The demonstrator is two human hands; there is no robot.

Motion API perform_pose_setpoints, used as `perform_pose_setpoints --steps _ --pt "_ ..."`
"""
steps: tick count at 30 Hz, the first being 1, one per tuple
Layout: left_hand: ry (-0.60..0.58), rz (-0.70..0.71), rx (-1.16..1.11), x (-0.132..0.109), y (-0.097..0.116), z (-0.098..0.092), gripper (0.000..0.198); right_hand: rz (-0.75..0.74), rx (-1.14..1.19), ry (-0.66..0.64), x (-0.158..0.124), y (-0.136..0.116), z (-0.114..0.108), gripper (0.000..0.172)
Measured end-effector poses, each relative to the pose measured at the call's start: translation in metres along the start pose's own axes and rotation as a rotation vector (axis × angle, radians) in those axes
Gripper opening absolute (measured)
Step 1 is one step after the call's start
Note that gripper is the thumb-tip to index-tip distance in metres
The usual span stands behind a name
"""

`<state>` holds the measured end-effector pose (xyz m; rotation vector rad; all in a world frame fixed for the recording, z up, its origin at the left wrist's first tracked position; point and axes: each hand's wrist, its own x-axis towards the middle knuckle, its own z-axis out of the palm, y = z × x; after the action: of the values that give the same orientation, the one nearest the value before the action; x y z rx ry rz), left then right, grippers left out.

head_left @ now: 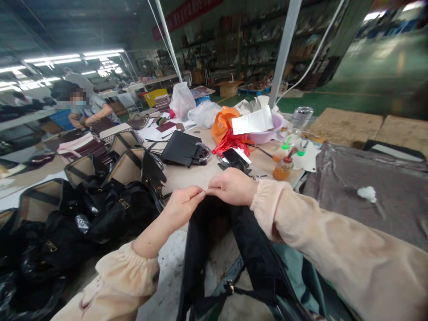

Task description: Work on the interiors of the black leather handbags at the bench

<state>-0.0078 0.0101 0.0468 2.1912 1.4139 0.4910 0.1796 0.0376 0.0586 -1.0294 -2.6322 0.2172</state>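
Observation:
My left hand (182, 204) and my right hand (233, 186) meet fingertip to fingertip in front of me, both closed in a pinch. Whatever lies between the fingers is hidden or too small to name. Just under them a black fabric bag (252, 243) lies open, its two long dark sides running down toward me. A small metal fitting (230, 286) shows on a strap across its lower part. Beyond my right hand is a dark phone-like slab (236, 157) on the table.
Several black bags with beige linings (125, 167) crowd the left side. A black folded case (180, 147) lies behind my hands. At right stand an orange glue bottle (283, 168), a purple basin (267, 131) and a metal post (284, 53). A co-worker (90, 107) sits far left.

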Motion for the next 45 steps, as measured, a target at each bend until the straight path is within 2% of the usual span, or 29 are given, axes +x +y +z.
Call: perform_pose_setpoints --steps 4,8,11,14,17,20,23,25,27,30,33,35,38,41,45 --pt "0.041 -0.025 0.027 -0.003 0.003 0.002 0.035 0.099 0.131 -0.029 -0.011 0.011 -0.007 0.045" --pt "0.050 -0.034 0.038 -0.004 0.003 0.002 0.036 0.066 0.172 0.004 -0.026 0.015 -0.015 0.034" --pt "0.040 -0.020 0.054 -0.003 0.006 0.002 0.036 0.075 0.082 0.001 -0.028 0.007 -0.017 0.038" --pt "0.048 -0.011 0.083 -0.003 0.008 0.003 0.036 0.085 -0.047 -0.045 -0.022 -0.005 -0.016 0.025" --pt "0.068 -0.012 0.107 -0.003 0.008 0.001 0.038 0.064 -0.127 -0.054 -0.015 -0.014 -0.014 0.024" --pt "0.078 -0.061 0.018 -0.003 0.006 -0.007 0.044 0.018 -0.150 -0.028 -0.014 -0.014 -0.012 0.023" --pt "0.036 -0.072 -0.092 -0.006 0.007 -0.019 0.051 0.018 -0.151 -0.016 -0.015 -0.009 -0.011 0.024" --pt "0.011 -0.042 0.024 -0.009 0.011 -0.025 0.047 0.021 -0.141 -0.019 -0.016 -0.005 -0.012 0.024" --pt "-0.008 -0.009 0.243 -0.011 0.016 -0.027 0.040 0.015 -0.127 -0.025 -0.016 -0.003 -0.013 0.025" --pt "-0.029 0.021 0.530 -0.010 0.024 -0.024 0.038 0.008 -0.116 -0.032 -0.016 -0.001 -0.013 0.026" --pt "0.007 0.080 0.683 -0.003 0.028 -0.020 0.038 0.005 -0.117 -0.031 -0.018 0.002 -0.013 0.025" --pt "-0.052 0.204 0.647 0.003 0.025 -0.022 0.035 -0.020 -0.101 -0.027 -0.020 0.004 -0.013 0.024" --pt "-0.213 0.365 0.450 0.010 0.019 -0.027 0.035 -0.064 -0.066 -0.029 -0.023 0.005 -0.014 0.024" --pt "-0.232 0.343 0.373 0.013 0.016 -0.031 0.037 -0.021 -0.055 -0.042 -0.023 0.004 -0.016 0.025" --pt "-0.183 0.245 0.454 0.010 0.021 -0.028 0.038 0.096 -0.079 -0.067 -0.028 0.003 -0.020 0.028"
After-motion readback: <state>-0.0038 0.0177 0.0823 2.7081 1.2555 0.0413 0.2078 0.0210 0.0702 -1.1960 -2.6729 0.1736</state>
